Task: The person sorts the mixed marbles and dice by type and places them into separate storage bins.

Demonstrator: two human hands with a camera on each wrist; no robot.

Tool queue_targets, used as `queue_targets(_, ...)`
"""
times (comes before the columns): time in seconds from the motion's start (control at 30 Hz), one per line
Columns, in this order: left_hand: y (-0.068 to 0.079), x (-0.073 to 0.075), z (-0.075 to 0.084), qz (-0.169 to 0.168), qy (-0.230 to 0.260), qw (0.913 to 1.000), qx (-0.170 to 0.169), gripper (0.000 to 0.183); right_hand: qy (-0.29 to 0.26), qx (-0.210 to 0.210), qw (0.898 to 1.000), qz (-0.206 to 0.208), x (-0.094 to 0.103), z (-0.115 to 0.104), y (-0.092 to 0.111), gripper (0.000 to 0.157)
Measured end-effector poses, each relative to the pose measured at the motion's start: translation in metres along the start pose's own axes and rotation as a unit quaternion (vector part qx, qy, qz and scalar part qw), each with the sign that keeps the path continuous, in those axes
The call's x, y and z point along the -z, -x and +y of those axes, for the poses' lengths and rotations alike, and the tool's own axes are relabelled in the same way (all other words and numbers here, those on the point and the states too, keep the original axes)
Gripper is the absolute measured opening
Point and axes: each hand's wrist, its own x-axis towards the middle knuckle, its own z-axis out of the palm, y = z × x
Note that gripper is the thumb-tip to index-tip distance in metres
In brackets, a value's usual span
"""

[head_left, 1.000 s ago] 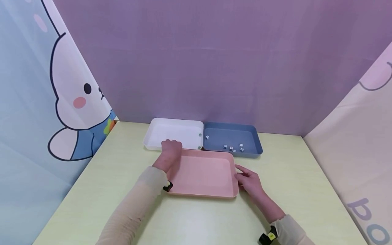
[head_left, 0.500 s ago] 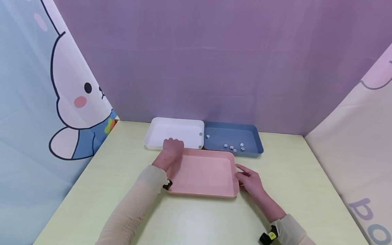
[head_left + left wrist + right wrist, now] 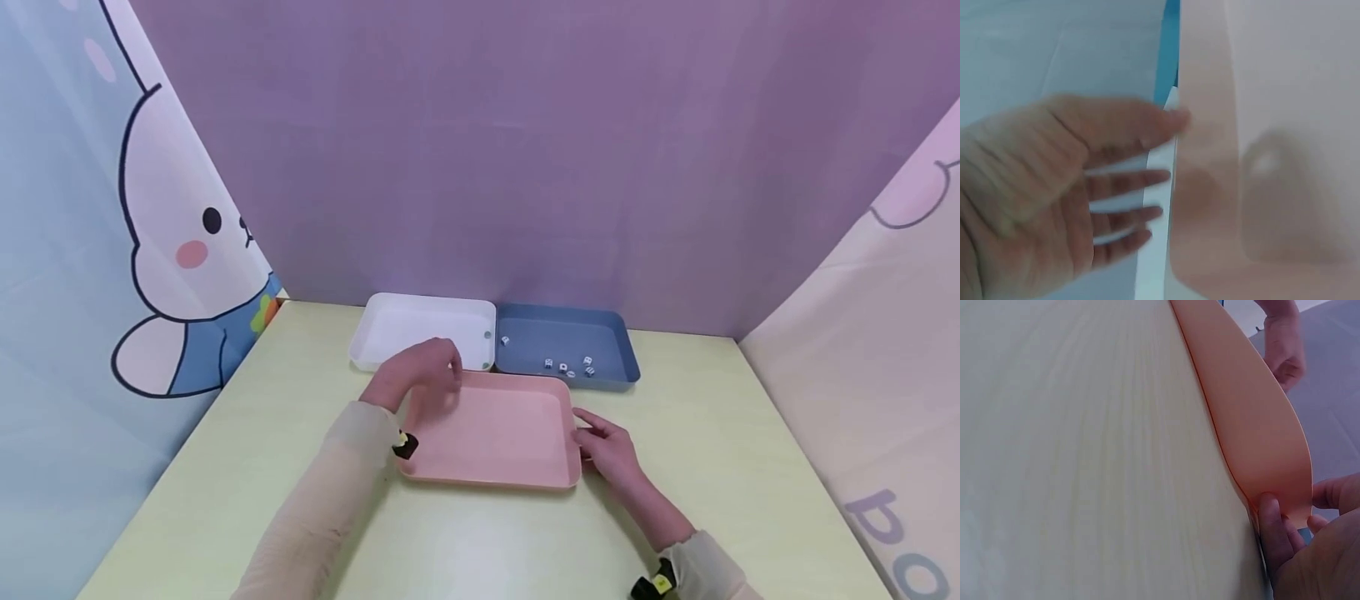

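A pink tray (image 3: 498, 433) lies flat on the table, nearest to the person. My left hand (image 3: 422, 368) is over its far left corner. In the left wrist view that hand (image 3: 1041, 194) has its fingers spread and fairly straight, with the thumb tip overlapping the tray's rim and nothing held. At the tray's right side my right hand (image 3: 611, 450) holds the edge; in the right wrist view its fingers (image 3: 1270, 528) are at the bottom edge and the thumb is by the rim.
Behind the pink tray, a white tray (image 3: 420, 321) and a blue-grey tray (image 3: 577, 329) stand side by side. Several white dice (image 3: 563, 367) lie in the blue-grey one. Two small green pieces (image 3: 487, 334) sit at the white tray's right end. A purple cloth (image 3: 480, 150) hangs behind.
My left hand has come off its curled position at the far edge, and its fingers have loosened and shifted slightly right. The right hand and the trays look nearly unmoved.
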Motion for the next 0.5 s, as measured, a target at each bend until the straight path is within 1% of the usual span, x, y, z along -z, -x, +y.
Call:
queue_targets(0.07, -0.005, -0.001, -0.004, 0.010, 0.039, 0.9987, -0.033, 0.003, -0.002, 0.000, 1.000, -0.001, -0.001, 0.000, 0.000, 0.047)
queue_targets(0.13, -0.011, -0.003, -0.008, 0.025, 0.083, 0.9936, -0.072, 0.005, -0.003, 0.001, 1.000, 0.001, -0.001, 0.000, 0.001, 0.047)
queue_targets(0.2, -0.019, -0.006, -0.012, 0.041, 0.139, 0.9839, -0.105, 0.006, -0.007, 0.002, 1.000, 0.001, -0.001, 0.000, 0.001, 0.047)
queue_targets(0.27, -0.027, -0.010, -0.018, 0.060, 0.198, 0.9707, -0.122, 0.007, -0.009, 0.003, 1.000, 0.001, -0.001, 0.000, 0.001, 0.047)
queue_targets(0.3, -0.030, -0.012, -0.020, 0.069, 0.229, 0.9627, -0.127, 0.008, -0.009, 0.003, 1.000, 0.000, -0.001, -0.001, 0.001, 0.047)
queue_targets(0.37, -0.037, -0.017, -0.025, 0.093, 0.274, 0.9489, -0.127, 0.011, -0.009, 0.003, 1.000, -0.002, -0.001, -0.001, 0.001, 0.047)
queue_targets(0.43, -0.043, -0.023, -0.029, 0.113, 0.301, 0.9398, -0.116, 0.015, -0.007, 0.002, 1.000, -0.001, -0.001, 0.000, 0.001, 0.047)
queue_targets(0.5, -0.049, -0.028, -0.031, 0.131, 0.314, 0.9347, -0.102, 0.017, -0.004, 0.000, 1.000, 0.000, -0.001, 0.001, 0.002, 0.047)
